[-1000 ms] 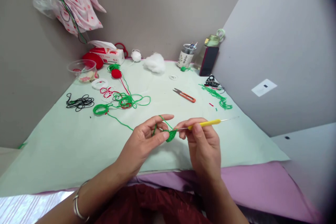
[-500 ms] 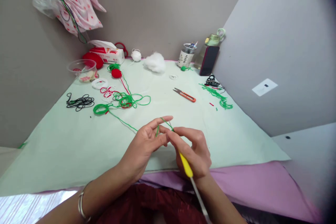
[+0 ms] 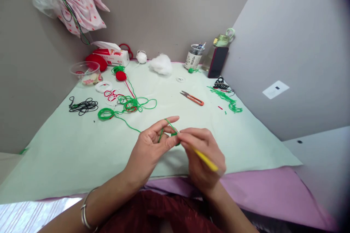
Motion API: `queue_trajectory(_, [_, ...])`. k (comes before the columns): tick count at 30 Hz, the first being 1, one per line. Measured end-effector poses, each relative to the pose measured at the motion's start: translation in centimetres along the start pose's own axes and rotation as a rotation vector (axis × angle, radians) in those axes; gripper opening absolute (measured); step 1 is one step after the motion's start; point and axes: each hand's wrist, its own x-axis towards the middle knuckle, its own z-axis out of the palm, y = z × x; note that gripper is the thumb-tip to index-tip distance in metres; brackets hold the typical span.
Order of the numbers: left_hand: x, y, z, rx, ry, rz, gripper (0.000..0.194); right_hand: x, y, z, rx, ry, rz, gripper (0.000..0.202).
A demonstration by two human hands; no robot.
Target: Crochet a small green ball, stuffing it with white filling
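Note:
My left hand (image 3: pixel 150 145) pinches a small green crochet piece (image 3: pixel 174 135), with green yarn (image 3: pixel 128 126) looped over its raised forefinger. That strand trails left across the mint table cover (image 3: pixel 68 145) to a green yarn tangle (image 3: pixel 131 104). My right hand (image 3: pixel 202 156) grips a yellow-handled crochet hook (image 3: pixel 206 161), its tip at the green piece where both hands meet. The handle slants down to the right.
Orange snips (image 3: pixel 192 98) lie beyond my hands. Green yarn scraps (image 3: pixel 226 101) sit right, black cord (image 3: pixel 82 106) left. At the back stand a clear bowl (image 3: pixel 85 71), tissue box (image 3: pixel 112 56), white stuffing (image 3: pixel 161 64), tool jar (image 3: pixel 194 58) and phone (image 3: pixel 217 63).
The hook swung from pointing right, down toward my lap, and now slants lower right. My right hand dropped closer to the table edge. The left hand stayed nearly still.

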Motion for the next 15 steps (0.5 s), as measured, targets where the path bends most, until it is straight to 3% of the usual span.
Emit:
queue_trajectory(2, [0.1,0.1,0.0,-0.114,-0.047,-0.09,0.047,-0.2,0.1,-0.1,-0.102,-0.004,-0.095,0.038])
queue_trajectory(5, [0.4,0.4,-0.2,-0.208,-0.112,-0.206,0.038,0.3,0.3,-0.4,0.039,0.05,0.041,0.029])
queue_trajectory(9, [0.3,0.6,-0.2,-0.151,-0.056,-0.074,0.033,1.3,0.3,-0.6,0.404,0.083,0.358,0.02])
queue_trajectory(12, [0.0,0.3,-0.2,0.008,-0.064,0.026,0.035,1.3,0.2,-0.4,0.381,0.012,0.361,0.015])
queue_trajectory(15, [-0.1,0.0,-0.5,0.122,-0.094,0.05,0.032,1.0,0.4,-0.4,0.374,0.041,0.397,0.016])
